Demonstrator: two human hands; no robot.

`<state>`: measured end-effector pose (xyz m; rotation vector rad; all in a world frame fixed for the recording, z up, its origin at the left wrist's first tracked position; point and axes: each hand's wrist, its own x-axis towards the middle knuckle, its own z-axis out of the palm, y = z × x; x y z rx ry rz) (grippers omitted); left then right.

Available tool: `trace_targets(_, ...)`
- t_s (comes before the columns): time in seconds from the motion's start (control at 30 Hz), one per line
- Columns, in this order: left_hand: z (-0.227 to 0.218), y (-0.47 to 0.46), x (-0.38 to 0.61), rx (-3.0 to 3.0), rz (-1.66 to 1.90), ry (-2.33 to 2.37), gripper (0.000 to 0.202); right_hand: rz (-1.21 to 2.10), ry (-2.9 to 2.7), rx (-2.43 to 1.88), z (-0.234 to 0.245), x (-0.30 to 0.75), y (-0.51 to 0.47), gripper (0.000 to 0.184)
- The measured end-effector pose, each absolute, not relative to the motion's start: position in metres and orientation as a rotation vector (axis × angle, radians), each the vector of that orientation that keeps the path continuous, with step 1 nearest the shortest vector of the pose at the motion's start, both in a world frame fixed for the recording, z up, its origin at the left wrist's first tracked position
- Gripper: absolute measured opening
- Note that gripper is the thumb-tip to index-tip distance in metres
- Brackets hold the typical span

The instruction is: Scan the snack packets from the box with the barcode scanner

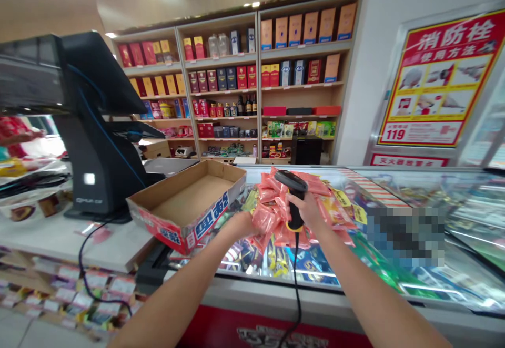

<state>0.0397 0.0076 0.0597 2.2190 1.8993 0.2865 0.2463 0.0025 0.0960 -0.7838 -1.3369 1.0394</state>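
My right hand (306, 212), just right of centre, is wrapped tight around the handle of a black barcode scanner (292, 182), whose head tips down over a heap of pink packets (320, 186) on the freezer's glass lid (465, 232). Its cable (296, 285) drops toward the bottom edge. My left hand (241, 224) meets a pink packet (263, 219) at the heap's left edge; the fingers are hidden, so I cannot tell how far they close. An open cardboard box (189, 201) sits just left, with the till screen (98, 127) beyond.
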Motion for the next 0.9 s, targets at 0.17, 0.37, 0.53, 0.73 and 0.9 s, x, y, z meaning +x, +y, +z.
trace_targets(0.17, 0.075, 0.036, 0.023, 2.010, 0.425, 1.794, 0.031, 1.082, -1.446, -0.752, 0.071, 0.238, 0.017, 0.024)
trace_targets(0.37, 0.082, 0.061, 0.010, 1.438, 0.984, 1.594, 0.028, 1.150, -1.512, -0.726, 0.062, 0.250, 0.017, 0.026)
trace_targets(0.53, 0.056, 0.060, 0.008, 1.200, 0.918, 1.237, 0.041, 1.152, -1.512, -0.813, 0.071, 0.255, 0.012, 0.022)
trace_targets(0.73, 0.059, 0.053, -0.008, 1.445, 0.649, 1.119, 0.030, 1.178, -1.482, -0.883, 0.069, 0.254, 0.012, 0.024)
trace_targets(0.9, 0.065, 0.055, 0.000, 1.434, 1.003, 0.997, 0.035, 1.445, -1.412, -0.854, 0.070, 0.254, 0.008, 0.031)
